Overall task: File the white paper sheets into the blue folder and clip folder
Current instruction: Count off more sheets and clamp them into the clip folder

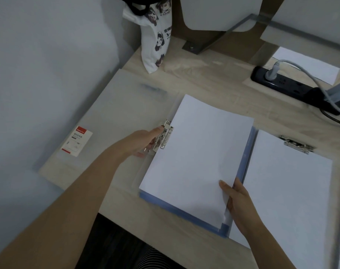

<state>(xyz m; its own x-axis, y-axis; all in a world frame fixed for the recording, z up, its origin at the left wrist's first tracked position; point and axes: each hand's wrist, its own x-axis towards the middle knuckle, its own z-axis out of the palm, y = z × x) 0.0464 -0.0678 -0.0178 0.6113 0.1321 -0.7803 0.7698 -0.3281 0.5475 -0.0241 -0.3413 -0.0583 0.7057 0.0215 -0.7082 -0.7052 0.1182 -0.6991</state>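
Print on the red-and-white label and on the tote bag is too blurred to read.

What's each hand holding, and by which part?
The left hand grips the metal clip at the blue folder's left edge. The right hand pinches the paper stack at its lower right edge, thumb on top.

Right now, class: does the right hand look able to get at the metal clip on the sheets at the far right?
Probably yes, once it lets go. The right hand grips the paper stack by its edge; only flat sheets lie between it and that metal clip.
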